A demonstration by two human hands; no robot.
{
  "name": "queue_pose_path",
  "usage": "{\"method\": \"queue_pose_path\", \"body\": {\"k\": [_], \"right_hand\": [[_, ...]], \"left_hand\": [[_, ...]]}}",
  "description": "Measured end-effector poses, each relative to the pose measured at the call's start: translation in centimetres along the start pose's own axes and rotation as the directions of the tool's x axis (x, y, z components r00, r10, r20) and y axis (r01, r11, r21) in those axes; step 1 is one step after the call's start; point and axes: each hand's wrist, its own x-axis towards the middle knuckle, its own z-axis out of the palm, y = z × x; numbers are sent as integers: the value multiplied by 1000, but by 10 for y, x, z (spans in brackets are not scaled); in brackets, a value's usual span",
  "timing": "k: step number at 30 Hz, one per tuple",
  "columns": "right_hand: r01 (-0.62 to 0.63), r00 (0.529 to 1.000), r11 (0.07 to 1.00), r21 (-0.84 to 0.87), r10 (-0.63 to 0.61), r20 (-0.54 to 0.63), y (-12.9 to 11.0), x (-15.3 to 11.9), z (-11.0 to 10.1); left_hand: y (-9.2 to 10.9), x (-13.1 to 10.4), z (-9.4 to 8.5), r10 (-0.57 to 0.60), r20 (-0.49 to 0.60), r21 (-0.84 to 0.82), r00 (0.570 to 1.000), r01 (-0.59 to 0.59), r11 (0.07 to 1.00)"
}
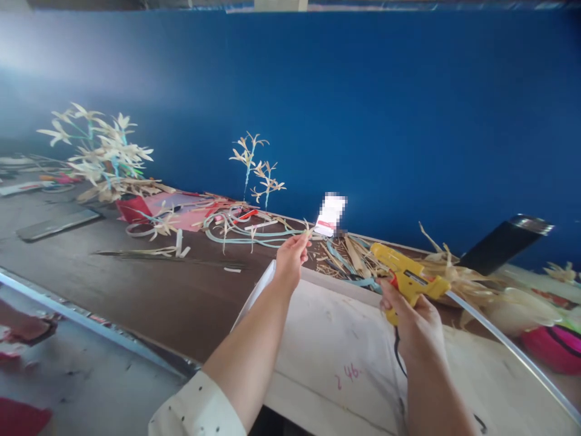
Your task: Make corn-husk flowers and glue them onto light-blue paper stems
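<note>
My left hand [290,255] is closed in a pinch above the table, with a small pale husk piece [308,230] sticking up from the fingertips. In my right hand [415,324] is a yellow hot glue gun [403,269], its nozzle toward the upper left. A long clear glue stick [508,348] runs out of its rear end, and a dark cord hangs below. Ahead of my left hand lie loops of pale blue tubing [240,239]. Husk flowers on blue stems [247,157] stand behind them, against the blue wall.
At the left is a large bunch of husk flowers [109,145] beside a red container [132,209] and a flat phone-like slab [59,225]. A dark tumbler [503,245] leans at the right near loose husks [447,272]. White board [327,345] covers the near edge.
</note>
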Motion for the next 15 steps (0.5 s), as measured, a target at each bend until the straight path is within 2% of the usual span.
{"method": "queue_pose_path", "body": {"k": [4,7,11,15], "right_hand": [[21,995,999,-26,-24,-92,-12,-1,-2],[57,988,996,69,-46,-146,-26,-2,-5],[87,984,988,124,-66,-166,-47,-9,-15],[69,980,998,12,-66,-190,-56,-20,-37]], "left_hand": [[-3,-9,5,-15,75,305,997,-9,952],[-5,-9,4,-4,14,405,1000,-2,914],[-4,-6,1,3,-111,435,994,46,899],[-3,-6,2,-67,-111,325,992,100,940]]}}
